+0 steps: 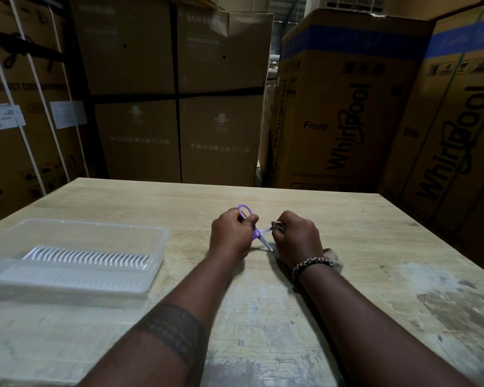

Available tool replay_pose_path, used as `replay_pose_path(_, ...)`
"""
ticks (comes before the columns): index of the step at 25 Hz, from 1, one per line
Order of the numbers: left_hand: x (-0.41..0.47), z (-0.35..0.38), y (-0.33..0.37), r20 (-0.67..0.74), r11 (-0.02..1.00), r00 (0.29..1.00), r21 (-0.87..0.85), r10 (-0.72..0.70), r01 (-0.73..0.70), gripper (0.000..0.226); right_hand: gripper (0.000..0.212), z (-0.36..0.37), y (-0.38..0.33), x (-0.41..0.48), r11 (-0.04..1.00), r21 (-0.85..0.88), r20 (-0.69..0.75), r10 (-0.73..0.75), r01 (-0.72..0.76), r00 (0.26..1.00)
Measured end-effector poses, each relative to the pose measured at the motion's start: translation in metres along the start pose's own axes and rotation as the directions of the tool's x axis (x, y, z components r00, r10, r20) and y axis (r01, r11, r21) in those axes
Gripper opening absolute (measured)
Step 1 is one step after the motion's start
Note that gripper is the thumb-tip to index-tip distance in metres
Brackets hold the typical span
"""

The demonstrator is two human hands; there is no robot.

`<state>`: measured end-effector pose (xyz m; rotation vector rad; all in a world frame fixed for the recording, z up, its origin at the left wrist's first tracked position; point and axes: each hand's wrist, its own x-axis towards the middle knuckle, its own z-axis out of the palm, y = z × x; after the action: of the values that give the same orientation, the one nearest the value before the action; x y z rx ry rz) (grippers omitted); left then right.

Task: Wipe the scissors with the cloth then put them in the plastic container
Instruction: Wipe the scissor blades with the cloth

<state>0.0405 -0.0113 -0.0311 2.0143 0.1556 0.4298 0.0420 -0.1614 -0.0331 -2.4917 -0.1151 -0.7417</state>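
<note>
Wiping underway | left hand (231,233) clamps purple scissors (253,229) | right hand (296,238) clenches cloth (333,256) on blade | clear plastic container (157,238) waits empty, left.

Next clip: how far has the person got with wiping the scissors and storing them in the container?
Nothing looks finished. In hand: the left hand grips the purple-handled scissors, blades open, while the right hand closes the cloth around one blade, so wiping is underway. Left: finish wiping, then place them in the plastic container at the table's left, which holds only its white ribbed insert.
</note>
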Motion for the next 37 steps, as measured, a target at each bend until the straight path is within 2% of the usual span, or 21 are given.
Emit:
replay_pose_path(2, -0.002, 0.000, 0.000, 0.009, 1.000, 1.000, -0.003, -0.003, 0.003, 0.030, 0.007, -0.003, 0.003, 0.000, 0.999, -0.007, -0.050, 0.045, -0.045, 0.998)
replay_pose_path(4, -0.002, -0.001, 0.001, 0.005, 1.000, 1.000, -0.005, 0.006, -0.006, 0.030, 0.006, -0.001, 0.000, -0.004, 0.996, 0.071, -0.040, -0.054, 0.057, 0.998)
replay_pose_path(6, -0.002, 0.000, 0.000, -0.002, 1.000, 1.000, -0.006, 0.020, -0.020, 0.031, 0.009, 0.003, -0.004, -0.008, 0.983, 0.129, 0.034, -0.134, 0.129, 0.990)
replay_pose_path(8, -0.001, 0.000, 0.001, -0.001, 1.000, 1.000, -0.006, 0.019, -0.019, 0.031, 0.007, 0.005, 0.000, -0.003, 0.991, 0.114, 0.034, -0.081, 0.076, 0.996)
replay_pose_path(11, -0.002, -0.001, 0.002, 0.003, 1.000, 1.000, 0.001, 0.012, -0.012, 0.029, 0.006, 0.002, 0.007, 0.002, 0.995, 0.068, -0.049, 0.071, -0.068, 0.996)
replay_pose_path(14, -0.003, 0.000, 0.003, 0.005, 1.000, 1.000, -0.012, 0.011, -0.011, 0.028, 0.005, 0.000, 0.003, 0.000, 0.977, 0.213, -0.124, 0.055, -0.028, 0.991)
replay_pose_path(17, -0.002, 0.000, 0.001, -0.003, 1.000, 1.000, -0.019, 0.009, -0.009, 0.030, 0.005, -0.004, -0.003, -0.002, 0.925, 0.380, -0.075, 0.038, -0.007, 0.996)
replay_pose_path(21, 0.000, 0.002, -0.001, 0.001, 0.999, 1.000, -0.034, 0.019, -0.019, 0.029, 0.008, -0.011, -0.002, 0.000, 0.894, 0.446, -0.142, 0.028, 0.039, 0.990)
replay_pose_path(23, 0.001, 0.003, -0.002, 0.003, 0.999, 1.000, -0.036, 0.029, -0.029, 0.029, 0.005, -0.012, 0.001, 0.001, 0.854, 0.520, -0.072, 0.023, 0.018, 0.997)
replay_pose_path(25, 0.002, 0.004, -0.004, 0.002, 0.999, 0.999, -0.024, 0.033, -0.033, 0.031, 0.003, -0.010, 0.001, -0.001, 0.875, 0.485, 0.058, -0.050, 0.016, 0.997)
replay_pose_path(27, 0.003, 0.004, -0.004, -0.002, 0.999, 1.000, -0.017, 0.031, -0.031, 0.032, 0.004, -0.007, -0.001, -0.003, 0.933, 0.356, 0.125, -0.106, 0.055, 0.986)
replay_pose_path(29, 0.003, 0.004, -0.004, -0.002, 1.000, 1.000, -0.010, 0.022, -0.022, 0.030, 0.006, -0.004, 0.001, -0.002, 0.958, 0.282, 0.128, -0.096, 0.057, 0.987)
replay_pose_path(32, 0.002, 0.004, -0.003, -0.016, 1.000, 1.000, -0.010, 0.006, -0.006, 0.028, 0.010, -0.007, 0.010, 0.004, 0.980, 0.194, 0.066, 0.034, -0.046, 0.997)
replay_pose_path(34, 0.000, 0.004, -0.001, -0.019, 1.000, 1.000, -0.006, 0.013, -0.013, 0.027, 0.010, -0.009, 0.014, 0.004, 0.978, 0.198, -0.008, 0.070, -0.067, 0.998)
replay_pose_path(36, 0.000, 0.004, -0.001, -0.020, 1.000, 1.000, -0.007, 0.012, -0.012, 0.028, 0.009, -0.010, 0.007, 0.002, 0.952, 0.305, -0.062, 0.060, -0.039, 0.996)
replay_pose_path(37, 0.000, 0.004, -0.002, -0.021, 1.000, 1.000, -0.008, 0.009, -0.009, 0.028, 0.007, -0.009, 0.003, 0.001, 0.926, 0.377, -0.038, 0.051, -0.033, 0.998)
